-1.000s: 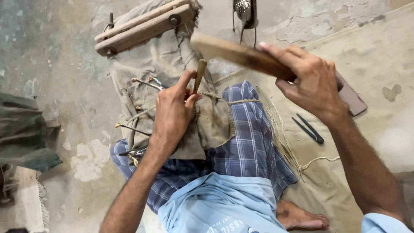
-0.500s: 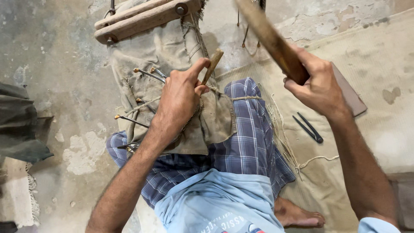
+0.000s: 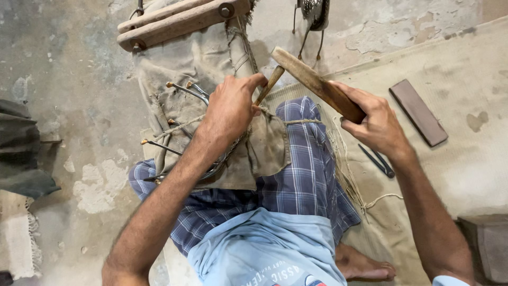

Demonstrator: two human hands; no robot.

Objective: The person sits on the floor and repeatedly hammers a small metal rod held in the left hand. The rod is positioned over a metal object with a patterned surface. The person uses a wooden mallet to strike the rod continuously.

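Observation:
My left hand (image 3: 230, 108) grips a thin wooden-handled tool (image 3: 269, 86), holding it upright against the worn canvas cloth (image 3: 267, 148) draped over my lap. My right hand (image 3: 373, 119) is closed around a long wooden mallet (image 3: 312, 82), whose far end meets the top of the thin tool. Several metal rods with brass tips (image 3: 182, 90) lie across the cloth under my left forearm. Twine (image 3: 301, 122) runs across my checked blue trouser leg (image 3: 301, 180).
A wooden clamp of two bars (image 3: 180, 18) lies at the top. A dark flat rectangular stone (image 3: 418, 112) and a pair of dark metal tools (image 3: 377, 160) rest on the tan mat (image 3: 465, 159) at right. A metal object (image 3: 313, 13) stands at top centre.
My right hand raised the mallet high and has now swung it down onto the top of the thin tool. My left hand stayed on the tool, shifting slightly.

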